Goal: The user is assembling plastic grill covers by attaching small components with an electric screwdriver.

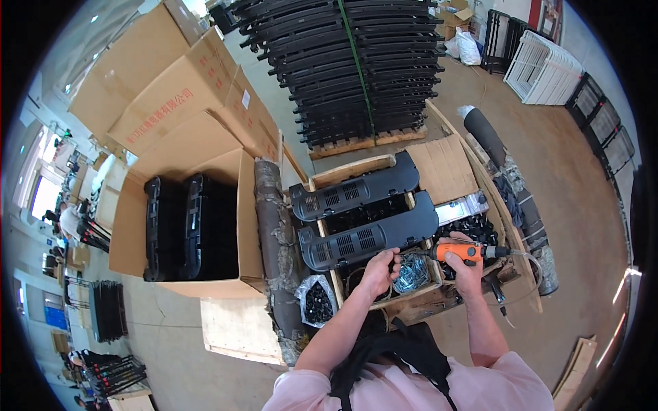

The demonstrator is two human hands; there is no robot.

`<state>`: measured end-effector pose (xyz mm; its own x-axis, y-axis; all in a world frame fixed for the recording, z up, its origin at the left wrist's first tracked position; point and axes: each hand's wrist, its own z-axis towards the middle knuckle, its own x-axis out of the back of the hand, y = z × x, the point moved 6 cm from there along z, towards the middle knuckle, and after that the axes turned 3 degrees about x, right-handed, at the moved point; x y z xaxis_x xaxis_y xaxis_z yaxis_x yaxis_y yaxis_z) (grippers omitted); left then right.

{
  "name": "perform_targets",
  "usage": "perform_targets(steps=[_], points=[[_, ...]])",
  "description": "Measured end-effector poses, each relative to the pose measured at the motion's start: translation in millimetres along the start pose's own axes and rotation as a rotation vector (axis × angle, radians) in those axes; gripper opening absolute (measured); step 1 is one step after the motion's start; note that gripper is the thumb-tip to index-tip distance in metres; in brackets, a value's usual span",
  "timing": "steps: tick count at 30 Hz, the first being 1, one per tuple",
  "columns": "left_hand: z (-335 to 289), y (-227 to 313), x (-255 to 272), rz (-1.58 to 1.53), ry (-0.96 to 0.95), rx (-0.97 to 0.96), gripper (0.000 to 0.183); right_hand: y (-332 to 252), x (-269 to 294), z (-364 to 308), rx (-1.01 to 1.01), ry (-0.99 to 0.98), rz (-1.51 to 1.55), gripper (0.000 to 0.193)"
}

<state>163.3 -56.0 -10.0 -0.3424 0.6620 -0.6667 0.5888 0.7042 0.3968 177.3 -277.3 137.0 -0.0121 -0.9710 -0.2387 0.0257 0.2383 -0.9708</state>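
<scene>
My right hand (pixel 465 268) is wrapped round an orange power screwdriver (pixel 447 253), held level with its narrow end toward the left. A pale hose or cable (pixel 533 259) runs from its black rear end. Close to the screwdriver's tip, the fingers of my left hand (pixel 378 275) are pinched together; what is between them is too small to make out. Just beyond my hands lies a long black plastic cover (pixel 391 233) with vent slots, and a second black cover (pixel 370 186) rests behind it. Silver screws (pixel 411 272) fill a compartment below the tool.
Covers lie across a wooden divided crate (pixel 404 312) holding small black parts (pixel 473 227). A bag of black parts (pixel 317 301) and a wrapped post (pixel 277 226) stand left. Beyond are an open carton (pixel 130 226) with black covers and a strapped stack of black frames (pixel 356 75).
</scene>
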Motion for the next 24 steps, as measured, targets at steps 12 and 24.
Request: perform_targets(steps=[12,24], points=[[23.8,108.6,-8.2,1.631,0.707,-0.299,0.048,45.7,-13.8,78.9,0.146,-0.058,-0.099,0.052],[-19.8,58.1,15.0,1.575,0.7,-0.381,0.046,107.4,-21.6,84.1,0.195,-0.237,-0.233,0.052]])
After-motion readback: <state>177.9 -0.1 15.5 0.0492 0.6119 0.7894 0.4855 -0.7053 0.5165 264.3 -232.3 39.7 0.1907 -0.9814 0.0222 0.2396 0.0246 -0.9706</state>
